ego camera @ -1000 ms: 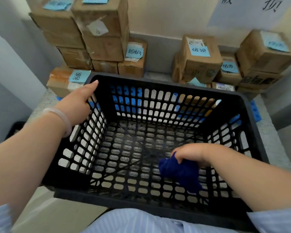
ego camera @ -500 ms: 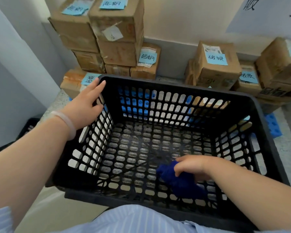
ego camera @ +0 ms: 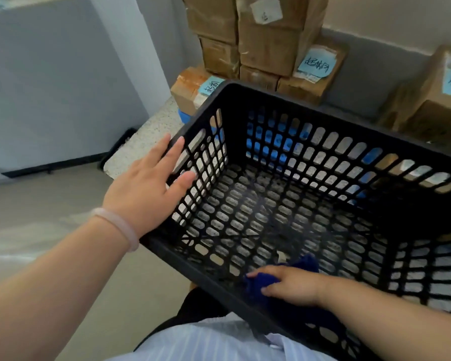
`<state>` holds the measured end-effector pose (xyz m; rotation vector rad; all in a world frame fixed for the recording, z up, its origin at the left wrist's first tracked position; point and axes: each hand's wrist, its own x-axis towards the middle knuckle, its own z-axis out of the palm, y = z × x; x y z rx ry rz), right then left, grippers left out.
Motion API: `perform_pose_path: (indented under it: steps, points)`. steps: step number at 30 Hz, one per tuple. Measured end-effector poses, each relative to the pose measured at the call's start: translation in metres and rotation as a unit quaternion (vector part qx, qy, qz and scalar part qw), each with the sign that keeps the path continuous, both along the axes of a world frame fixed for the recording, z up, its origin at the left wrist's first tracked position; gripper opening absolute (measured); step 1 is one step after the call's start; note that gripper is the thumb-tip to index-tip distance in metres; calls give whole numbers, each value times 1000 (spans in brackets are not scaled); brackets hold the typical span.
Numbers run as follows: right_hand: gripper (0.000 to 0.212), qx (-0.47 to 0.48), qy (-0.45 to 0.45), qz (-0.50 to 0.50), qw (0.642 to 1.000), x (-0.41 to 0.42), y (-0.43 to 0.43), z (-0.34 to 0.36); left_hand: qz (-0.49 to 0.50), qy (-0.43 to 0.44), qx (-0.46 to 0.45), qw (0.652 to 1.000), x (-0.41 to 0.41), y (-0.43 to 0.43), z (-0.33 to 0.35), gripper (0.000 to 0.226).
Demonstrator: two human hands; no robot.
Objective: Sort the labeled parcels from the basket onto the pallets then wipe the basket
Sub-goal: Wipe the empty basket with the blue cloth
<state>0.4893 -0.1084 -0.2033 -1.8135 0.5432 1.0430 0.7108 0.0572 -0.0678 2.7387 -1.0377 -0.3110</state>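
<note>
The black slatted basket (ego camera: 310, 114) fills the middle and right of the view and holds no parcels. My left hand (ego camera: 149, 188) lies flat with straight fingers against the outside of its left wall near the rim. Inside, at the near left corner of the basket floor, my right hand (ego camera: 289, 284) grips a dark blue cloth (ego camera: 257, 285) bunched under the fingers and presses it down. Brown parcels with blue labels are stacked behind the basket: a tall stack (ego camera: 266, 40) at the back and one parcel (ego camera: 315, 71) beside it.
More labelled parcels (ego camera: 432, 105) stand at the far right by the wall. A blue pallet (ego camera: 184, 116) shows under the left stack. A grey wall (ego camera: 50, 87) rises at the left, with speckled floor (ego camera: 143, 142) and a black strip along its foot.
The view has swung left. My right hand has slid the blue cloth toward the basket's near left corner. My left hand has moved back along the left wall toward me.
</note>
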Motion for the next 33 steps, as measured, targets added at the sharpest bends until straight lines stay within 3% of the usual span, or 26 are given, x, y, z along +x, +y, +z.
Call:
perform_pose_path:
  steps: [4, 8, 11, 13, 15, 17, 22, 28, 30, 33]
  points:
    - [31, -42, -31, -33, 998, 30, 15, 1, -14, -12, 0, 1000, 7, 3, -7, 77]
    - [26, 69, -122, -153, 978, 75, 28, 33, 0, -16, -12, 1000, 5, 2, -8, 79]
    - [15, 242, -195, -286, 906, 104, 46, 61, 1, -17, -32, 999, 6, 2, -8, 79]
    - [27, 297, -235, -319, 869, 120, 55, 67, -1, -13, -60, 998, 6, 3, -8, 76]
    - [36, 284, -252, -261, 887, 125, 66, 57, 0, -5, -95, 995, 7, 5, -7, 73]
    - [25, 284, -224, -208, 908, 120, 76, 37, 7, -1, -121, 993, 6, 8, -7, 70]
    - [27, 232, -221, -241, 916, 121, 81, 5, -6, -2, -111, 994, 9, 10, -10, 69]
    - [43, 97, -219, -181, 954, 138, 83, -30, -19, -14, -100, 995, 10, 9, -11, 70]
    - [45, 99, -195, -181, 959, 144, 84, -21, -18, -15, -95, 995, 10, 9, -11, 70]
    - [31, 126, -180, -194, 956, 141, 84, 0, -19, -13, -92, 995, 11, 9, -11, 70]
